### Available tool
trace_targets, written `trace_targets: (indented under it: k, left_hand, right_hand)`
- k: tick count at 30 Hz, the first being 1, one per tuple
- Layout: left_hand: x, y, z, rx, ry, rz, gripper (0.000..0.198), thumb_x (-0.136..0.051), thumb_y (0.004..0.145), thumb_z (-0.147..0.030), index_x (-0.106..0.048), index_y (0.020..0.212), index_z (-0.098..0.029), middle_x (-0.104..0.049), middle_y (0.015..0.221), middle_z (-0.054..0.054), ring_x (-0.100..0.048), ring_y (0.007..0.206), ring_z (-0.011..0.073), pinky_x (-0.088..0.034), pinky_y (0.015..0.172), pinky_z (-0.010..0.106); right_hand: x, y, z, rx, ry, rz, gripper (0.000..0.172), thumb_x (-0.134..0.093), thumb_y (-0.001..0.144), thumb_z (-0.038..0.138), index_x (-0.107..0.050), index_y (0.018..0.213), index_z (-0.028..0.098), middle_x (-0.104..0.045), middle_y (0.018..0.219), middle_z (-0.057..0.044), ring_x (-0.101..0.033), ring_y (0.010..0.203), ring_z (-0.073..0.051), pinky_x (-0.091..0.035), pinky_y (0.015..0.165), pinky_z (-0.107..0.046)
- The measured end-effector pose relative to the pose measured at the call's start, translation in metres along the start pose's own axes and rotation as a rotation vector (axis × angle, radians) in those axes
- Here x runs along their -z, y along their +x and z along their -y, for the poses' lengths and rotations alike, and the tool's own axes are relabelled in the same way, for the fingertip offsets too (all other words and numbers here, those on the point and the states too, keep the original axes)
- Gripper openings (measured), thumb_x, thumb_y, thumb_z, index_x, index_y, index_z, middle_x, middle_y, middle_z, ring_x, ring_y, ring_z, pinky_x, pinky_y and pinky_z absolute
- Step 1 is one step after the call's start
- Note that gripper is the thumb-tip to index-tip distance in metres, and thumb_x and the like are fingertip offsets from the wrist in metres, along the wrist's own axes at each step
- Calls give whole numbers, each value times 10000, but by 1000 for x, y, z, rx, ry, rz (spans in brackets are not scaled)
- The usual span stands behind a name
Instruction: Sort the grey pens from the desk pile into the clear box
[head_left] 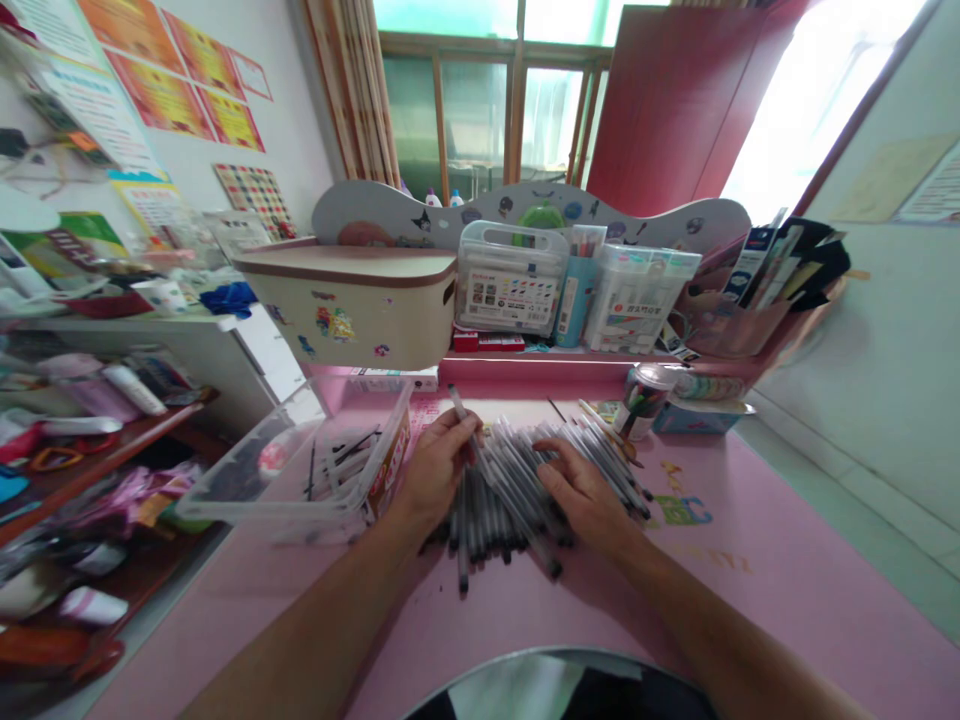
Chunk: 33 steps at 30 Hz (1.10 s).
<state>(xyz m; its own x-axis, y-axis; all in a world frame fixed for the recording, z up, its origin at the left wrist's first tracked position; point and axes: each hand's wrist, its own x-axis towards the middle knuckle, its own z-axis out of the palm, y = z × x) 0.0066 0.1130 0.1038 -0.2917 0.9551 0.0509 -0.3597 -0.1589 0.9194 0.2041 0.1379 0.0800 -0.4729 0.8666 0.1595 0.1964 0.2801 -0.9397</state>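
Observation:
A large heap of clear-barrelled pens (517,470) with dark tips lies on the pink desk between my hands. My left hand (439,460) is closed at the left side of the heap, pinching one pen (457,402) that sticks up above the fingers. On the right part of the heap rests my right hand (581,490), its thumb and forefinger apart over the pens and nothing clearly gripped. Left of my left hand stands a clear plastic bin (277,510) holding several pens and a pink-and-white item.
Behind the heap, a shelf carries a lidded beige box (352,310), a clear marker case (514,280), a white marker box (641,300) and a pen holder (739,325). A jar of pens (645,395) stands at the right rear of the pink desk (780,580). A cluttered rack (112,450) is at left.

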Motion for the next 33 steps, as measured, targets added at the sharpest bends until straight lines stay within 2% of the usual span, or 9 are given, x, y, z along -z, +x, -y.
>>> trace_targets:
  k: [5,9,12,14,19,22,25,29,33]
  left_hand:
    - [23,17,-12,188,-24,-71,161,-632,705,-294,-521,697,-177,-405,442,-77,-314,361,58,-233,358,166]
    - [41,23,-19,313,61,-29,107,-628,693,-223,-548,673,-155,-364,413,-86,-251,334,43,-174,336,153]
    - [40,20,-23,384,113,44,94,-635,695,-217,-607,682,-128,-382,413,-71,-252,338,41,-164,340,156]
    - [32,13,-23,402,156,158,125,-656,703,-234,-656,719,-111,-411,432,-56,-279,357,44,-184,358,162]
    - [8,-12,-19,413,280,570,285,-676,773,-381,-744,874,-123,-433,475,-39,-313,407,62,-185,408,196]
    - [3,-21,-16,451,331,688,307,-693,778,-423,-757,847,-131,-454,481,-21,-322,418,69,-161,419,210]
    - [3,-21,-14,474,308,661,310,-690,794,-431,-752,892,-144,-484,488,-16,-334,407,65,-169,416,203]
    - [0,-19,-10,459,31,566,344,-656,822,-352,-707,1119,-188,-640,618,37,-511,471,95,-354,476,199]
    - [-6,-21,-2,422,-210,535,314,-700,715,-168,-741,1026,-157,-719,847,98,-642,669,137,-492,660,251]
  right_hand:
    - [1,0,4,17,-35,-42,320,-492,926,412,-611,1103,174,-425,630,45,-398,562,-137,-300,542,-268]
    - [3,-1,5,27,-52,-64,305,-484,925,392,-632,1087,180,-471,655,30,-431,599,-149,-325,571,-275]
    - [2,-1,4,10,-46,-52,300,-481,930,389,-636,1077,178,-447,619,40,-408,557,-142,-315,544,-270]
    - [1,-1,4,4,-20,-36,307,-477,935,396,-630,1090,178,-431,604,46,-394,537,-136,-310,529,-265]
    - [-2,0,3,5,132,-17,390,-436,961,477,-551,1212,202,-496,666,34,-396,528,-126,-303,497,-252]
    - [-2,0,4,-2,94,8,377,-430,963,512,-610,873,194,-451,611,35,-370,518,-117,-280,481,-250]
    - [0,0,7,-5,7,31,464,-457,946,530,-515,631,194,-399,569,33,-346,512,-113,-258,468,-251]
    - [1,3,6,-83,119,-76,473,-465,916,594,-462,639,211,-318,532,57,-269,457,-103,-201,424,-254]
    - [3,7,-2,-187,234,-234,516,-473,878,664,-458,633,210,-298,498,69,-239,429,-94,-177,405,-251]
